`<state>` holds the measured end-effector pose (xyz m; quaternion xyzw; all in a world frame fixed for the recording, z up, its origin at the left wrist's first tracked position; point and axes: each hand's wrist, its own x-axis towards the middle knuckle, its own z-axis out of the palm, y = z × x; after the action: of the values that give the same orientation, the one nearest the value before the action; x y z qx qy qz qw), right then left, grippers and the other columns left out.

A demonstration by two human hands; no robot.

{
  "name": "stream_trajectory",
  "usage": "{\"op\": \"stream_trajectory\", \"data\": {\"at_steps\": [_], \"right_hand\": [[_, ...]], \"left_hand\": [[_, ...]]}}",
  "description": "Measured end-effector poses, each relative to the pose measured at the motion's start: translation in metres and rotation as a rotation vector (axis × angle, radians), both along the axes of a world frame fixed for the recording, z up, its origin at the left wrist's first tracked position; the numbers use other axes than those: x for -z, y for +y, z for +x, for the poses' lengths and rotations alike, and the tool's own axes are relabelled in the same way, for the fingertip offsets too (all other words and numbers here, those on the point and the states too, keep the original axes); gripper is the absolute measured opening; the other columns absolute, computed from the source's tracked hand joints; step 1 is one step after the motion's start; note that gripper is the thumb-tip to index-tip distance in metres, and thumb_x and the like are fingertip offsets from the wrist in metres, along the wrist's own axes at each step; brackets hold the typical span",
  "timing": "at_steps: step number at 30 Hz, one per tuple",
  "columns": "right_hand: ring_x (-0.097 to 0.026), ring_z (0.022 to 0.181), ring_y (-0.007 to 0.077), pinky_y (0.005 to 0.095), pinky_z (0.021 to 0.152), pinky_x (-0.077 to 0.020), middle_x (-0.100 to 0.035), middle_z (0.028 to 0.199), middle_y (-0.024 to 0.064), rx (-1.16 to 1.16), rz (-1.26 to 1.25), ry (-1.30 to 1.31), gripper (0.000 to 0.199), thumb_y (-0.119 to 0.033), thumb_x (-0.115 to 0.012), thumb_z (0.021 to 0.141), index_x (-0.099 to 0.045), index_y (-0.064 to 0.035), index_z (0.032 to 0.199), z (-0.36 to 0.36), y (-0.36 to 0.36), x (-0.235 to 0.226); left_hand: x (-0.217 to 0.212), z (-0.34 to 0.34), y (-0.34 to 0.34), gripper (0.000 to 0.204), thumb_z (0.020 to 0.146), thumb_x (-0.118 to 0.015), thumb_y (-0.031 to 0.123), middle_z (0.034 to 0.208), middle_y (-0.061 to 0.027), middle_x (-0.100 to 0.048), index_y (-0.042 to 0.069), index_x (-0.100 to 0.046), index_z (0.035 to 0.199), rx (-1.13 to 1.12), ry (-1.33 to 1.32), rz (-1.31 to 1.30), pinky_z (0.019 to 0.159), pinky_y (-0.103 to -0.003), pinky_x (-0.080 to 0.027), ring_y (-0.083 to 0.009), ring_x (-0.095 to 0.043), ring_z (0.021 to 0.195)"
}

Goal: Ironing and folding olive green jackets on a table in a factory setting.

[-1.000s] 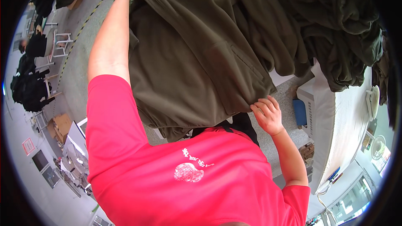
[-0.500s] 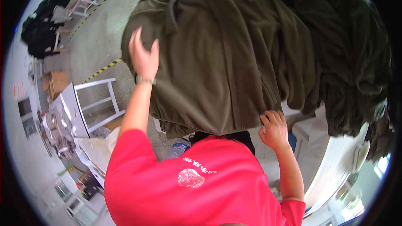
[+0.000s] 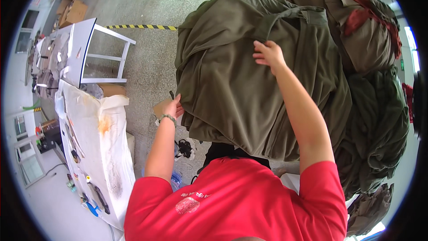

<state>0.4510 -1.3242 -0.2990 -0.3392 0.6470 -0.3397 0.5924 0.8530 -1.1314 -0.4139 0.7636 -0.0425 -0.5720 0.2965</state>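
A large olive-green fleece garment [image 3: 232,85] lies spread and folded over a heap in front of me, its lower edge close to my waist. My left hand [image 3: 174,108], with a beaded bracelet at the wrist, is against the garment's left edge. Its fingers are stretched out, their tips partly hidden by the cloth. Over the upper middle of the garment is my right hand [image 3: 269,56], fingers apart and slightly bent, holding nothing. A curved, narrow band of cloth [image 3: 267,24] runs just beyond it.
More dark green fleece [image 3: 376,125] is heaped at the right. Brown cloth with a red strip [image 3: 374,15] is piled at the far right. A white-covered table [image 3: 96,138] and a white-legged frame [image 3: 122,58] stand at the left. Yellow-black tape [image 3: 147,27] marks the floor.
My view has turned left. My left hand has come down to the garment's left edge. My right hand has moved from the near lower edge up over the garment's middle.
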Motion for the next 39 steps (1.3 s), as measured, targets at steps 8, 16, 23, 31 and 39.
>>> {"op": "stream_trajectory", "data": {"at_steps": [8,16,23,31,39], "right_hand": [[-0.072,0.089,0.0236,0.0365,0.071,-0.0606,-0.071,0.103,0.0093,-0.094,-0.261,0.067,0.026,-0.019,-0.067,0.091,-0.066,-0.0028,0.111,-0.015,-0.110,-0.084],[-0.074,0.090,0.0263,0.0356,0.072,-0.0620,-0.074,0.105,0.0108,0.134,-0.280,0.271,0.028,-0.019,-0.063,0.093,-0.068,-0.0036,0.115,-0.143,-0.190,-0.141],[-0.068,0.081,0.0141,0.0282,0.068,-0.0539,-0.071,0.100,0.0074,0.174,-0.585,0.873,0.033,-0.021,-0.067,0.095,-0.064,-0.0014,0.122,-0.213,-0.081,-0.025],[-0.060,0.064,0.0105,0.0282,0.057,-0.0509,-0.065,0.079,0.0032,-0.178,0.004,0.387,0.029,-0.025,-0.075,0.094,-0.061,-0.0002,0.103,-0.061,0.300,0.011],[-0.065,0.072,0.0148,0.0348,0.065,-0.0558,-0.068,0.081,0.0067,0.135,-0.002,-0.214,0.040,-0.030,-0.081,0.087,-0.061,0.0013,0.101,-0.062,0.305,-0.057]], "left_hand": [[-0.107,0.007,-0.002,0.025,0.092,-0.071,0.009,0.115,-0.0133,-0.069,0.003,-0.064,0.115,-0.463,0.121,-0.756,0.093,-0.043,-0.054,-0.0252,-0.068,0.105],[-0.170,-0.104,0.098,0.023,0.081,-0.074,0.008,0.105,-0.0109,-0.065,0.008,-0.072,0.104,1.311,-0.786,-1.357,0.078,-0.042,-0.053,-0.0304,-0.065,0.090],[-0.150,-0.130,0.065,0.065,0.073,-0.065,-0.004,0.126,-0.0154,-0.062,0.011,-0.060,0.137,1.253,-1.054,-1.093,0.105,-0.047,-0.046,-0.0351,-0.059,0.121],[-0.113,-0.102,0.063,0.071,0.078,-0.052,-0.016,0.133,-0.0221,-0.061,0.012,-0.058,0.143,0.979,-0.880,-0.775,0.109,-0.045,-0.045,-0.0399,-0.059,0.124],[-0.159,-0.108,0.083,0.080,0.077,-0.036,-0.022,0.134,-0.0248,-0.062,0.013,-0.055,0.146,0.436,-0.313,-0.750,0.093,-0.037,-0.055,-0.0391,-0.070,0.101]]}}
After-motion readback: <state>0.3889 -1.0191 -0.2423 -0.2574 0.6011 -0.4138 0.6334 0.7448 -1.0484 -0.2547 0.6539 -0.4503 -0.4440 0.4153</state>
